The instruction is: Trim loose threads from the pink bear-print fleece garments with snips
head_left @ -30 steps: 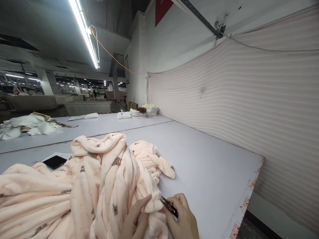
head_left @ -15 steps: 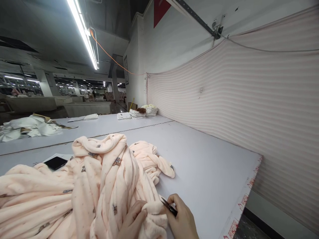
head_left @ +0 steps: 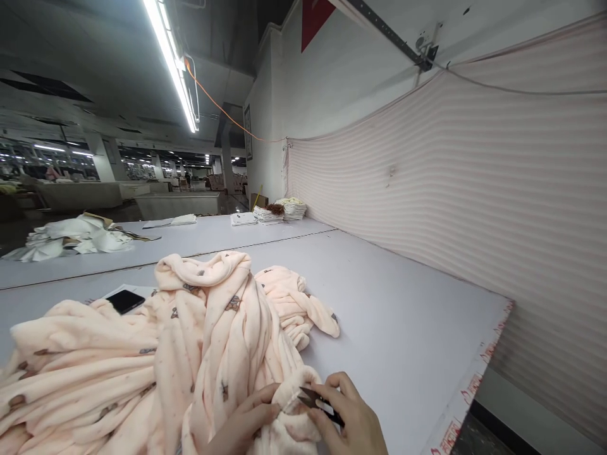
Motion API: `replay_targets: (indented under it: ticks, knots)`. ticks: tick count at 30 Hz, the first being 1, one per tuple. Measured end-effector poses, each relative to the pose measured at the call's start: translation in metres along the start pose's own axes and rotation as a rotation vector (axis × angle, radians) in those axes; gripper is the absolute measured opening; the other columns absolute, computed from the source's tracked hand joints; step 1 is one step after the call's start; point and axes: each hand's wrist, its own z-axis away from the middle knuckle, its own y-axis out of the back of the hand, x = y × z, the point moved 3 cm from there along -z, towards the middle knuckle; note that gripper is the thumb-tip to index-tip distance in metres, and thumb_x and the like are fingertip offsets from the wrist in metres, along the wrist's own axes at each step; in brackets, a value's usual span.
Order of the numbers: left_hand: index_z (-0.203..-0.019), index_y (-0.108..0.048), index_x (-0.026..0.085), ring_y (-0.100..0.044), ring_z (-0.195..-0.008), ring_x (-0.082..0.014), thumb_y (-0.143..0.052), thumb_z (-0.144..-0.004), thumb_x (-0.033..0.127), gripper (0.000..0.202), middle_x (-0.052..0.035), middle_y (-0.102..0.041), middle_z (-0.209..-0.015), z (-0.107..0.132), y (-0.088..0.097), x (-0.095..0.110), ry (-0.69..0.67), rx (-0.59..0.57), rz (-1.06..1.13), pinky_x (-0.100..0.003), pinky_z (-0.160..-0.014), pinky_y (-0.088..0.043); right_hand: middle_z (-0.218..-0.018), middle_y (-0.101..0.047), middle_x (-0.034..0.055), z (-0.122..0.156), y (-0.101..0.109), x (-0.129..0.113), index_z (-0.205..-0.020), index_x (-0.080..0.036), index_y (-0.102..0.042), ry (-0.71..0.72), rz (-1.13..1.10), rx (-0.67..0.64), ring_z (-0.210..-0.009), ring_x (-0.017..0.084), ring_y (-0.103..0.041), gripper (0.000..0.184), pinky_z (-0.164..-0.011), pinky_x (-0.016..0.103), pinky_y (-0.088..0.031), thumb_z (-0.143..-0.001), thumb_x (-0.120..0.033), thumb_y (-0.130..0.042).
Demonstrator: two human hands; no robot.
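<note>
A large, pale peach plush garment point(head_left: 237, 341) with small grey-brown printed figures lies heaped over the left and middle of the table. At its near right end, my left hand point(head_left: 246, 417) is closed on a fold of the cloth, by what looks like a seam. My right hand point(head_left: 353, 414) grips small dark thread snips point(head_left: 322, 404), their pointed blades over the fabric beside my left fingers. Whether the blades touch a thread cannot be made out.
A black phone point(head_left: 126, 301) rests on white paper behind the garment. Farther back on the table point(head_left: 403, 316) are a pile of white cloth pieces point(head_left: 80, 237) and folded stacks point(head_left: 291, 208). Striped fabric point(head_left: 450, 170) covers the wall at right.
The snips have moved left onto the cloth edge, and my right fingers are now closer to my left hand. The whole view has shifted slightly.
</note>
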Motion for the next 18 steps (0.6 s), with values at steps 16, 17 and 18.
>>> replay_targets:
  ticks: [16,17,18]
  knots:
    - [-0.112,-0.065,0.018,-0.059,-0.069,-0.0126,-0.072,-0.064,0.02,0.048,-0.0058,-0.068,-0.095,0.008,-0.019,0.005,-0.011,-0.17,0.053,-0.022,-0.064,-0.044,-0.092,-0.065,0.0013,0.003,0.013,-0.023,-0.1,-0.029,-0.064,0.181,0.302,-0.012,-0.068,0.017,-0.061,0.02,-0.063,0.026,-0.046,-0.085,-0.023,-0.051]
    - [-0.112,-0.065,0.018,-0.058,-0.066,-0.0124,-0.073,-0.064,0.022,0.049,-0.0057,-0.068,-0.094,0.009,-0.017,0.006,0.004,-0.162,0.025,-0.022,-0.062,-0.044,-0.09,-0.064,0.0015,0.003,0.012,-0.023,-0.099,-0.028,-0.065,0.16,0.263,-0.009,-0.07,0.017,-0.062,0.02,-0.064,0.025,-0.046,-0.087,-0.023,-0.049]
    - [-0.112,-0.064,0.017,-0.058,-0.066,-0.0129,-0.073,-0.065,0.025,0.049,-0.0055,-0.068,-0.093,0.011,-0.014,0.006,0.02,-0.151,-0.015,-0.022,-0.062,-0.044,-0.09,-0.064,0.0013,0.003,0.011,-0.022,-0.099,-0.028,-0.065,0.143,0.203,-0.029,-0.072,0.016,-0.063,0.02,-0.065,0.024,-0.046,-0.087,-0.024,-0.05]
